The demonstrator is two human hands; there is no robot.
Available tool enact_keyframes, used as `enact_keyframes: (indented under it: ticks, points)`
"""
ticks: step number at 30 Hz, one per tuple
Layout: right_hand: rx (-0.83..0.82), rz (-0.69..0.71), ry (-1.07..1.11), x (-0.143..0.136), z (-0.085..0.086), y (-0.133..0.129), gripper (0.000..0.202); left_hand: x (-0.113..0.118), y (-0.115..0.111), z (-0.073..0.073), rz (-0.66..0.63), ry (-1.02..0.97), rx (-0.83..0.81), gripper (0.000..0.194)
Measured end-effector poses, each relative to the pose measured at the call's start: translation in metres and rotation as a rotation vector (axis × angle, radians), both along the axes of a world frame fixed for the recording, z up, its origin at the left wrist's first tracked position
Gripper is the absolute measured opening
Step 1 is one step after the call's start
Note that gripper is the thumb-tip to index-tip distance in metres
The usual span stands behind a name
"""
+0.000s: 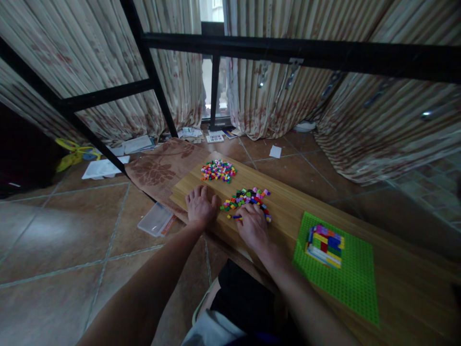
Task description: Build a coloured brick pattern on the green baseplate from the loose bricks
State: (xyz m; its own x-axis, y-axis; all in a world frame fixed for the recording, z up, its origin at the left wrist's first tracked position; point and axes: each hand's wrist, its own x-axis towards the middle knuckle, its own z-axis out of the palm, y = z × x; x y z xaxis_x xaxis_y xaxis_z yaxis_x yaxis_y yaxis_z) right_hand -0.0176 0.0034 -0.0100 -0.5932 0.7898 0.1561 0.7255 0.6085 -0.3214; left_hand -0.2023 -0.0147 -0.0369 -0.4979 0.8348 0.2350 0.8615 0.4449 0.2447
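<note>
My left hand (200, 205) lies flat on the wooden board with its fingers spread, holding nothing. Over the near side of a loose pile of toy building bricks (248, 194) is my right hand (252, 223), its fingers curled down among the bricks. Whether a brick is pinched there is hidden from view. Farther back sits a second heap of small mixed-colour bricks (218, 170). To the right, a green studded baseplate (355, 278) carries a block of joined bricks (325, 245) in yellow, red, blue, white and purple.
The long wooden board (281, 192) rests beside a brown patterned cloth (162, 166). A clear plastic lid or tray (155, 219) lies on the tiled floor at left. Black metal bars (288, 47) cross in front of the curtains (180, 81). Papers (139, 144) lie along the floor.
</note>
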Motion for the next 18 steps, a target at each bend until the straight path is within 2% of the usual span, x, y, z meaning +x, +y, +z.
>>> enact_keyframes:
  ticks: [18]
  points:
    - [0.045,-0.036,-0.027,-0.019,0.001,-0.002,0.016,-0.002,0.003,0.003,-0.001,0.038,-0.018,0.054]
